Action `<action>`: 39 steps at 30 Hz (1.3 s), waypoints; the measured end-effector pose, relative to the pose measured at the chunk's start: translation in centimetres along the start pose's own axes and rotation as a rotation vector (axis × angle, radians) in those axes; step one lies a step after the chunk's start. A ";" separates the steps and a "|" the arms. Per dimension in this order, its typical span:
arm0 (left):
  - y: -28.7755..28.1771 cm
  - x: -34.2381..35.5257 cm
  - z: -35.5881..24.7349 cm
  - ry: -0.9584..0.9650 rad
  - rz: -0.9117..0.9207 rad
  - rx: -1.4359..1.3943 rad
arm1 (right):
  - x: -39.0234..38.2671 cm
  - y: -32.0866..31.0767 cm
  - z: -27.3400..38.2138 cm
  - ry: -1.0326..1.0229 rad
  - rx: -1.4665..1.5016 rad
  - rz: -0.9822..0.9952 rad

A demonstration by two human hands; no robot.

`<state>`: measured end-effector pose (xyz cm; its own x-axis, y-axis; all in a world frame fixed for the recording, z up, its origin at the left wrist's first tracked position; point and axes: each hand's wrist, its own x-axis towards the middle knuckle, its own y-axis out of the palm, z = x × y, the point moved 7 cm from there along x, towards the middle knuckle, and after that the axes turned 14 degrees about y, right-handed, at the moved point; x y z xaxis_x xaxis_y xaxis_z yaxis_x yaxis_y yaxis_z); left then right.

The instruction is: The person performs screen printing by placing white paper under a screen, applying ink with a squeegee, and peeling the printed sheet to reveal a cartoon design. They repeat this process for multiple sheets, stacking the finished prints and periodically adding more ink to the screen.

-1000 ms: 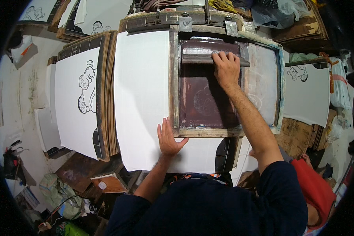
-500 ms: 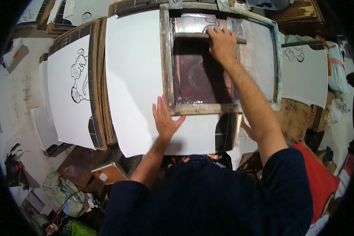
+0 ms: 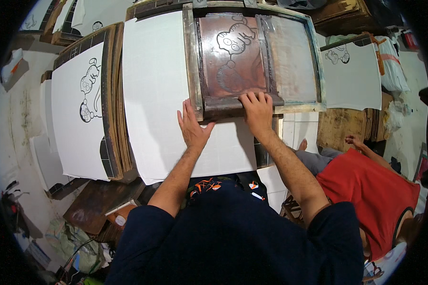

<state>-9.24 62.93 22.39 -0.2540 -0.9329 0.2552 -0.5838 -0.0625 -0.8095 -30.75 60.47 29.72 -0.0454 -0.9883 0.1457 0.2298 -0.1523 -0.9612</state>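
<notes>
The right hand (image 3: pixel 258 113) clamps the squeegee (image 3: pixel 223 103) at the near end of the frame (image 3: pixel 193 64), the left hand (image 3: pixel 194 129) spread by its corner; the pull looks nearly done, the frame not yet lifted.

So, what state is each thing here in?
Large white cloth sheet: spread flat, partly covered.
Weathered rectangular wooden frame: lying over the sheet.
Reddish-brown mesh panel: dark cartoon outline showing.
Dark bar-shaped squeegee: gripped by the right fingers.
Left fingers: extended at the frame's corner.
White cloth at left: printed in black.
</notes>
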 end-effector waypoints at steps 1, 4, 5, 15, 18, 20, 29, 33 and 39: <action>0.0 0.2 -0.1 -0.028 -0.009 -0.023 | 0.5 -0.3 0.0 0.010 -0.008 -0.006; 0.0 0.2 0.3 -0.221 -0.045 -0.308 | 2.3 -1.5 -0.1 0.047 -0.037 0.025; -0.6 0.4 -0.1 -0.183 -0.084 -0.313 | 3.4 -1.8 0.0 0.034 -0.021 0.033; -0.9 0.2 0.0 -0.210 -0.054 -0.393 | 5.2 -2.5 0.1 -0.021 0.016 0.301; -0.8 0.1 0.0 -0.229 -0.042 -0.387 | 5.5 -1.8 -0.3 -0.005 -0.003 0.319; -0.7 0.1 0.0 -0.257 -0.023 -0.404 | 7.6 -1.3 -0.7 -0.054 0.007 0.257; -1.6 0.2 -0.4 -0.233 -0.037 -0.391 | 34.3 5.2 -3.5 -0.086 -0.137 0.120; -1.5 0.2 -0.4 -0.226 -0.033 -0.423 | 38.1 5.4 -3.5 -0.076 -0.114 0.118; -1.8 0.2 -0.5 -0.213 -0.052 -0.365 | 26.9 4.4 -3.0 -0.103 -0.010 0.005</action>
<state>-8.60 63.00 24.17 -0.0747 -0.9866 0.1448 -0.8362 -0.0172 -0.5481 -33.92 33.21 28.73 0.0559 -0.9849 0.1639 0.2204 -0.1479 -0.9641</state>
